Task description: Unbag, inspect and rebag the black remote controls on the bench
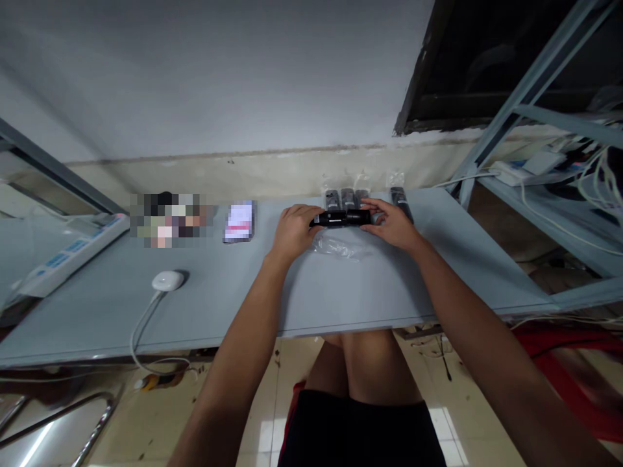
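Note:
A black tube-shaped device with small white labels lies level between my hands, over the back part of the table. My left hand is closed around its left end. At the other end, the thumb and fingers of my right hand pinch the device's tip. Just below it, a crumpled clear plastic bag rests on the tabletop. Behind the device stand several similar dark items in clear bags, partly hidden by it and my hands. One more bagged dark item is beyond my right hand.
On the grey table are a phone with a lit screen, a white round device on a cable and a pixelated patch. A power strip is at the left. Metal shelving with cables stands at the right.

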Demonstrator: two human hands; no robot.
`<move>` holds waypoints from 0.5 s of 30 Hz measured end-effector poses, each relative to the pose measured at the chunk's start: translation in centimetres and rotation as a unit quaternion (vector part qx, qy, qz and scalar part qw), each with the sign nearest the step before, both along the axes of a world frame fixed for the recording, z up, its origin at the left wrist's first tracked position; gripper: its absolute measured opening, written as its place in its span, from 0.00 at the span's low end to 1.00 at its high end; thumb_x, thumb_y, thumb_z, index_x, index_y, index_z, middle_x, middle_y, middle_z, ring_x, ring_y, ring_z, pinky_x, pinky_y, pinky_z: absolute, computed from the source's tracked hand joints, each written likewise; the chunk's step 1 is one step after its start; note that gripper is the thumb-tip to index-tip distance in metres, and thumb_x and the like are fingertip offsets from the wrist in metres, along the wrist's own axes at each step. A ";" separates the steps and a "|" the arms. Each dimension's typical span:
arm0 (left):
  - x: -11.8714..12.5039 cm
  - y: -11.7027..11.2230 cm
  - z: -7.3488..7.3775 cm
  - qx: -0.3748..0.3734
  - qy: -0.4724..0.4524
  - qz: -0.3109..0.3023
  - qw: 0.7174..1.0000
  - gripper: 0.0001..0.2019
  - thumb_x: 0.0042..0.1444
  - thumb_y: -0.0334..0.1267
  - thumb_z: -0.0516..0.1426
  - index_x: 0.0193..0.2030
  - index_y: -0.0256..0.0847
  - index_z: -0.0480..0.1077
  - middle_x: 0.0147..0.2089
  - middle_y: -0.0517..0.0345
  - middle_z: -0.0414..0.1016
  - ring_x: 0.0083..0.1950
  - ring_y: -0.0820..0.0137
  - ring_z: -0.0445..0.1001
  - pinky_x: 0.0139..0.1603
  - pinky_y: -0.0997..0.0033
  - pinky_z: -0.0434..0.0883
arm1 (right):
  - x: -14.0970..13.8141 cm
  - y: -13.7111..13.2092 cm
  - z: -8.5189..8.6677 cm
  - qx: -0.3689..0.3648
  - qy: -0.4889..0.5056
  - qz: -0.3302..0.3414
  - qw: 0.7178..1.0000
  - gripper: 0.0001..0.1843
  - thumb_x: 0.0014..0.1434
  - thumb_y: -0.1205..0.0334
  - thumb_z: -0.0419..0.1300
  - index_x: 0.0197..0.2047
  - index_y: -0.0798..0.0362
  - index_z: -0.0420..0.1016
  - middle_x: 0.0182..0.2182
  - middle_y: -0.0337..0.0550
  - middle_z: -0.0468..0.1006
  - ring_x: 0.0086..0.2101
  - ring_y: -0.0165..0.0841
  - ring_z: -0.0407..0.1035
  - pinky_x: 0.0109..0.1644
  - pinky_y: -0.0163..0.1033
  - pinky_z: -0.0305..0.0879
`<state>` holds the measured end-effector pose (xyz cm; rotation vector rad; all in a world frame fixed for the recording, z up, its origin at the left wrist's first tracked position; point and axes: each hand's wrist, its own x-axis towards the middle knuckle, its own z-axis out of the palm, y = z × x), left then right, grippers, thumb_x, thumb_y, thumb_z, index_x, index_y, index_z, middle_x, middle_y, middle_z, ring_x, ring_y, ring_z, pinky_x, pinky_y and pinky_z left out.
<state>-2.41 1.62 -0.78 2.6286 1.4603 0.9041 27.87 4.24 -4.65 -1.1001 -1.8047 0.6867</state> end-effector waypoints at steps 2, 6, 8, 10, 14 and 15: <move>0.0 -0.1 0.0 -0.005 0.002 0.001 1.000 0.20 0.64 0.34 0.62 0.62 0.52 0.77 0.62 0.55 0.81 0.64 0.55 0.75 0.65 0.48 0.70 | -0.1 -0.2 0.2 0.000 -0.007 -0.004 1.000 0.39 0.51 0.59 0.76 0.66 0.45 0.77 0.56 0.51 0.82 0.51 0.48 0.76 0.48 0.50 0.78; 0.1 -0.1 0.0 -0.015 0.004 0.004 1.000 0.20 0.63 0.34 0.62 0.62 0.52 0.77 0.61 0.55 0.82 0.64 0.54 0.75 0.65 0.48 0.70 | -0.2 -0.3 0.4 0.001 -0.013 -0.009 1.000 0.37 0.51 0.60 0.75 0.66 0.45 0.78 0.56 0.51 0.82 0.52 0.48 0.76 0.46 0.48 0.78; 0.1 -0.1 0.1 -0.016 0.003 0.005 1.000 0.20 0.63 0.34 0.62 0.61 0.52 0.77 0.61 0.55 0.82 0.64 0.55 0.75 0.65 0.48 0.70 | -0.2 -0.3 0.4 0.004 -0.013 -0.009 1.000 0.38 0.51 0.61 0.74 0.66 0.46 0.77 0.56 0.51 0.82 0.52 0.48 0.76 0.47 0.47 0.77; 0.1 -0.1 0.1 -0.016 0.002 0.005 1.000 0.20 0.63 0.34 0.62 0.61 0.52 0.78 0.61 0.55 0.82 0.64 0.54 0.75 0.65 0.48 0.70 | -0.2 -0.3 0.4 0.009 -0.013 -0.008 1.000 0.38 0.51 0.62 0.74 0.66 0.48 0.77 0.55 0.52 0.82 0.52 0.48 0.76 0.47 0.48 0.76; 0.2 -0.3 0.3 -0.020 0.003 0.007 1.000 0.20 0.63 0.34 0.63 0.61 0.51 0.78 0.61 0.54 0.82 0.64 0.53 0.75 0.65 0.48 0.69 | -0.3 -0.4 0.4 0.012 -0.017 -0.005 1.000 0.38 0.51 0.61 0.75 0.66 0.48 0.76 0.55 0.52 0.82 0.51 0.47 0.76 0.48 0.49 0.76; 0.2 -0.3 0.3 -0.020 0.003 0.007 1.000 0.20 0.63 0.34 0.63 0.61 0.50 0.78 0.61 0.53 0.82 0.64 0.53 0.76 0.65 0.48 0.70 | -0.3 -0.4 0.4 0.011 -0.017 -0.007 1.000 0.38 0.51 0.61 0.75 0.66 0.48 0.76 0.55 0.52 0.82 0.50 0.47 0.76 0.48 0.49 0.76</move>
